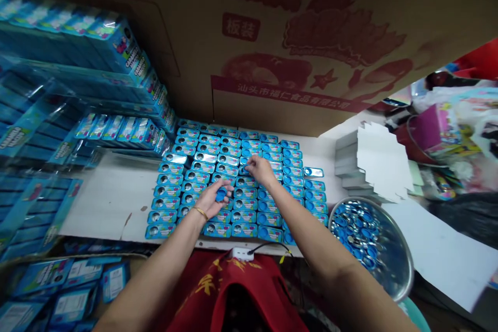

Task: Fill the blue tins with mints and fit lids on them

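Rows of small blue boxes (165,217) with round spots on top cover the middle of the white table (105,202). My left hand (212,199), with a gold bracelet at the wrist, is curled palm up over the middle rows and holds a round blue piece (221,194). My right hand (259,170) is pinched above a box in the upper middle rows; what lies between its fingertips is too small to make out. On the right, a metal bowl (404,254) contains many round blue and silver pieces.
Stacked blue boxes (112,57) rise at the left. A large cardboard carton (264,109) stands behind the rows. White folded cards (383,161) are piled at the right. More blue boxes (70,303) lie at lower left, and a white device with a cable (243,254) is at the front edge.
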Tool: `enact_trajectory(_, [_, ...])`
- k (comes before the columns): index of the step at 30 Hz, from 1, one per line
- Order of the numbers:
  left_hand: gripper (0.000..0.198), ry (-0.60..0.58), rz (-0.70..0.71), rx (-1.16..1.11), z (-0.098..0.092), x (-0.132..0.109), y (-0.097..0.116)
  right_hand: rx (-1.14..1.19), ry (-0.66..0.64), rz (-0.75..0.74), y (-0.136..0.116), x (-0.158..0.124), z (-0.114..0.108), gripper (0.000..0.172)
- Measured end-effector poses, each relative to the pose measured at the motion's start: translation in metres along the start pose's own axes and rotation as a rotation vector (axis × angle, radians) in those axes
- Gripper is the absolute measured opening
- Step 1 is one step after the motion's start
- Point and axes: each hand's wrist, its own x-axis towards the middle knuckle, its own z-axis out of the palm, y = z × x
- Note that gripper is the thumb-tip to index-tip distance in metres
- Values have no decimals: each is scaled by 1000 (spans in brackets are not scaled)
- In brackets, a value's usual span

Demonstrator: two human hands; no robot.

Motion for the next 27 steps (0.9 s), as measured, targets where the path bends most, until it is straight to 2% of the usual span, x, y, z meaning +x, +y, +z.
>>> enact_trajectory(2, [16,12,6,-32,-6,-3,2,-239,5,48,0,7,-5,15])
enact_trajectory(4, [15,-16,20,-55,-10,-8,6,-367,-47,84,-3,14,-3,17])
enact_trajectory(10, [27,-87,75,-47,-13,-16,13,-467,-149,209,-16,39,7,43])
enact_trajectory(14, [25,-64,96,-19,-14,-11,12,-481,-155,204,-23,32,-2,41])
enact_trajectory(16, [22,-45,94,3,-14,-8,11,-441,-109,125,-29,17,-3,31])
enact_trajectory(20, [16,-31,102,10,-11,-2,8,-97,-94,-354,-41,-15,13,18])
enact_trajectory(21, [14,-25,104,5,-11,-1,7,-11,-99,-436,-43,-19,19,15])
enact_trajectory(22, [14,-17,104,-1,-10,-1,7,54,-101,-469,-45,-21,25,11])
enact_trajectory(24, [14,-2,105,-12,-9,0,8,159,-76,-445,-45,-18,31,8])
enact_trajectory(27, [18,28,124,-48,-12,-2,15,193,-18,-294,-44,8,26,13])
